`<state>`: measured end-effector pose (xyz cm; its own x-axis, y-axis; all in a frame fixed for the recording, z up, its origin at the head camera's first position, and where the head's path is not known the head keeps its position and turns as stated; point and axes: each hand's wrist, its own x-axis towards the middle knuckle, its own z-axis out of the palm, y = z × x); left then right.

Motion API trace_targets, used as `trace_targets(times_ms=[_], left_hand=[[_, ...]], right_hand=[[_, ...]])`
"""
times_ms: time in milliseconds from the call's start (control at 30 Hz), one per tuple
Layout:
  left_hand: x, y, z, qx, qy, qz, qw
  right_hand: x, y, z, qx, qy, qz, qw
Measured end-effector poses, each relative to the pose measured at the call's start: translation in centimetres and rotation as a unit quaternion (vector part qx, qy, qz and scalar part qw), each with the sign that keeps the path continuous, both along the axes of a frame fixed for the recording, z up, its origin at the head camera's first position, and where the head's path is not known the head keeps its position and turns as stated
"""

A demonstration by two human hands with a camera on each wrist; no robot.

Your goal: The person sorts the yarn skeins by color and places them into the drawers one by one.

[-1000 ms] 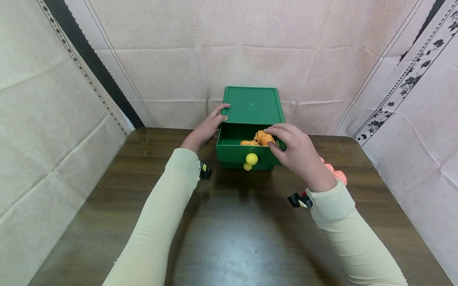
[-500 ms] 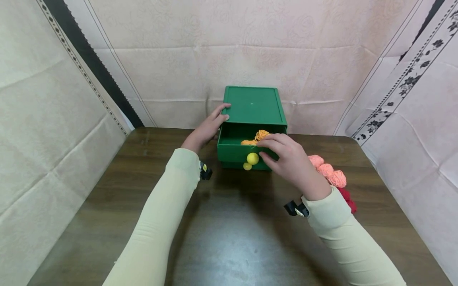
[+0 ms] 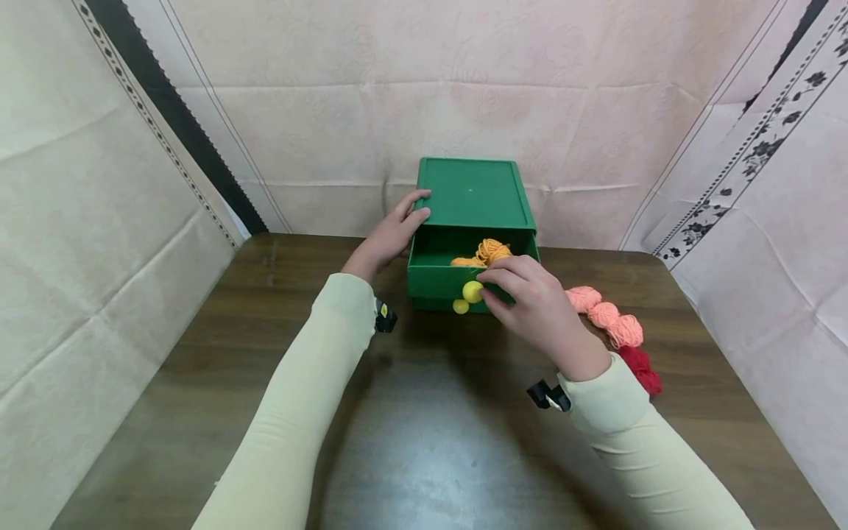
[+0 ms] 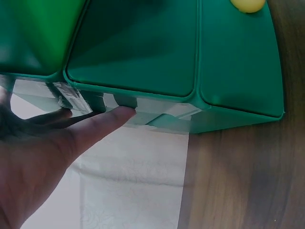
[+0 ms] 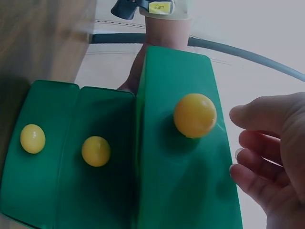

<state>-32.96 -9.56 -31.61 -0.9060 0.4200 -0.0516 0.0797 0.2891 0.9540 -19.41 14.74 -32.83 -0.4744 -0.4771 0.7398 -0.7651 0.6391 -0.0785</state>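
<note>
A green drawer box (image 3: 473, 191) stands against the cloth, its upper drawer (image 3: 437, 280) pulled out with orange yarn (image 3: 492, 251) inside. My left hand (image 3: 391, 237) rests on the box's left side; in the left wrist view that hand (image 4: 52, 148) has its fingers extended against the taped side. My right hand (image 3: 539, 313) is at the drawer front, beside the yellow knob (image 3: 472, 291). In the right wrist view a gap shows between the hand (image 5: 276, 152) and the knob (image 5: 194, 115); the fingers are loosely bent and hold nothing.
Pink yarn bundles (image 3: 603, 315) lie on the wooden table (image 3: 424, 442) right of the box, with red yarn (image 3: 640, 369) nearer, beside my right sleeve. Two lower drawers (image 5: 107, 119) with yellow knobs sit below the pulled-out one. Cloth (image 3: 397, 88) hangs behind.
My right hand has moved from over the orange yarn to the front of the drawer near its knob, uncovering the pink and red yarn. My left hand stays on the box.
</note>
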Motion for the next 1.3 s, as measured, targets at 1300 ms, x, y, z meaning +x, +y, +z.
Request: trace_targets(times_ms=[1300], left_hand=[[-1.2,0.1,-1.0,0.033,-0.023,0.012,0.9991]], right_hand=[[-1.1,-1.3,-2.2,0.003,-0.023,0.007,0.9997]])
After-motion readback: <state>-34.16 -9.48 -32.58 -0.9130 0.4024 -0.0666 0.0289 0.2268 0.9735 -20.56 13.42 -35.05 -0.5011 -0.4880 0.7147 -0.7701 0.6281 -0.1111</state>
